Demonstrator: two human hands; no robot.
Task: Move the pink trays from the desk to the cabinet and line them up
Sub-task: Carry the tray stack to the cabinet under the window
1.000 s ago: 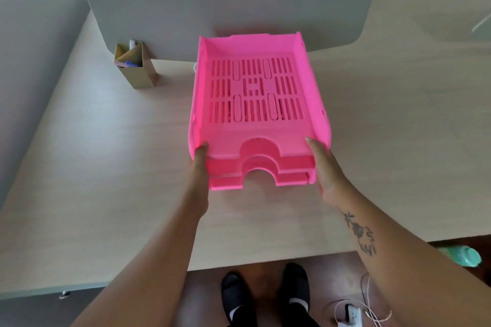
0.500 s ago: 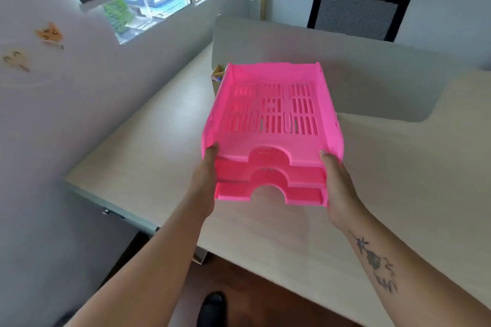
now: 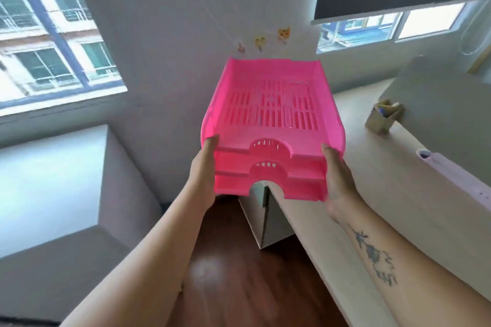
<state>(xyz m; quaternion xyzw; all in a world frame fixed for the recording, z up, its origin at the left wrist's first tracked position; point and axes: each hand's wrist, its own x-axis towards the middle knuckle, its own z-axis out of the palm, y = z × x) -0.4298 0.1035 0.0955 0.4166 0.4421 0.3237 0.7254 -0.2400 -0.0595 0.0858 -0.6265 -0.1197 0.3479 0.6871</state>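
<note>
The fingers of the left hand (image 3: 203, 167) and the right hand (image 3: 337, 178) are clamped on the two front corners of the stack of pink trays (image 3: 271, 125), the thumbs laid over the upper rim. The stack is held in the air, off the surface (image 3: 393, 194), beyond its near left edge. Three trays are counted, nested together. They are judged light, stiff and smooth, so a hold at both sides is advised, to keep them from sliding apart. One pen holder (image 3: 382, 118) is seen on the surface.
</note>
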